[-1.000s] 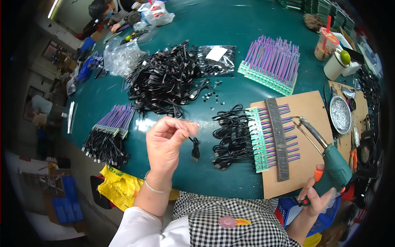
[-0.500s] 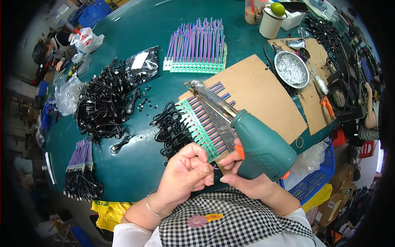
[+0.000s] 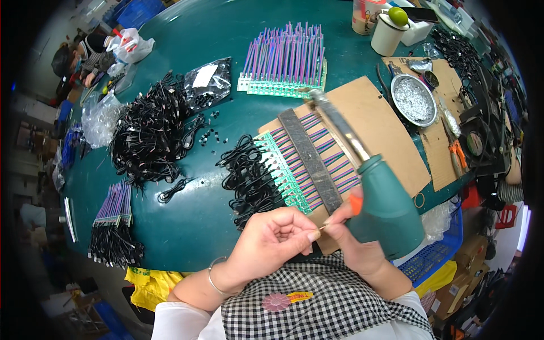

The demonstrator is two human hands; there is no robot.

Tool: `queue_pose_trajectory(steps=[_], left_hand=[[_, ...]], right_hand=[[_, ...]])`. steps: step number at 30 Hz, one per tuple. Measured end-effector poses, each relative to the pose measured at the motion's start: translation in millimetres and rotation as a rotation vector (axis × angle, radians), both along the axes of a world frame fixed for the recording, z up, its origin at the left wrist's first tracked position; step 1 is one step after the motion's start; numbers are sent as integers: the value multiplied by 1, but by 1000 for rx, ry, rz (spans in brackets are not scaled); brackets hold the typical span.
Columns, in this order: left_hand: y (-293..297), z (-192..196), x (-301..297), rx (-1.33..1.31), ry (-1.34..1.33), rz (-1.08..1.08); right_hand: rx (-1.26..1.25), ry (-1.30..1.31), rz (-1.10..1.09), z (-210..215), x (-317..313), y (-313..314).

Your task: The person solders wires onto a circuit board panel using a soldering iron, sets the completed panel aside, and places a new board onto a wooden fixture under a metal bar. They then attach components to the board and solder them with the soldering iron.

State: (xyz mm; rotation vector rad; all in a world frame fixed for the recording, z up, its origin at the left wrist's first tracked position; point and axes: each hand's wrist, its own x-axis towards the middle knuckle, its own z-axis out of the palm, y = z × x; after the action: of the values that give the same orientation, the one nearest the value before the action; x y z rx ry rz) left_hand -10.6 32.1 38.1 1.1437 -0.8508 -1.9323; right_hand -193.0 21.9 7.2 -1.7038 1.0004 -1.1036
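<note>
My right hand (image 3: 362, 249) holds a green pistol-shaped soldering gun (image 3: 391, 204) with an orange trigger; its metal barrel slants up and to the left. My left hand (image 3: 277, 241) is closed, thumb and finger pinching a thin wire (image 3: 323, 228). The right thumb and finger meet the wire's other end. Just beyond the hands lies a row of green circuit boards (image 3: 283, 173) with coloured ribbon wires (image 3: 331, 150) to the right and black cables (image 3: 243, 175) to the left. A dark flat bar (image 3: 309, 158) rests across the ribbon wires, on brown cardboard (image 3: 374, 119).
A black cable heap (image 3: 150, 136) and a bag of black parts (image 3: 208, 82) are at left. A board bundle (image 3: 283, 62) stands at the back. At right are a bowl of silvery bits (image 3: 413, 99), orange-handled pliers (image 3: 457, 156) and a blue basket (image 3: 436, 249). Another person (image 3: 90, 56) sits far left.
The soldering gun has shifted right, uncovering the dark bar and ribbon wires. My hands have come together at the thin wire. The whole view has shifted slightly.
</note>
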Motion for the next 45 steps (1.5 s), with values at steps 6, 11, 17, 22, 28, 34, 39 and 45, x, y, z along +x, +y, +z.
queue_pose_trajectory(steps=[6, 11, 17, 22, 28, 34, 39, 45], left_hand=[[3, 7, 1, -619, -638, 53], [2, 1, -3, -771, -672, 34], [8, -5, -6, -525, -469, 22], [6, -3, -5, -13, -32, 34], [12, -13, -5, -152, -207, 165], [-1, -13, 1, -312, -550, 175], [-22, -25, 6, -533, -877, 136], [-31, -31, 11, -516, -1021, 28]], right_hand=[[267, -284, -131, 7, -10, 1], [409, -473, -40, 13, 4, 5], [357, -333, -55, 6, 5, 5], [166, -116, -118, -4, 9, 12], [102, -76, -75, -4, 11, 15], [44, 149, 63, -9, -1, 16], [127, -98, 11, -12, -27, 21], [429, -503, -226, 3, -52, 35]])
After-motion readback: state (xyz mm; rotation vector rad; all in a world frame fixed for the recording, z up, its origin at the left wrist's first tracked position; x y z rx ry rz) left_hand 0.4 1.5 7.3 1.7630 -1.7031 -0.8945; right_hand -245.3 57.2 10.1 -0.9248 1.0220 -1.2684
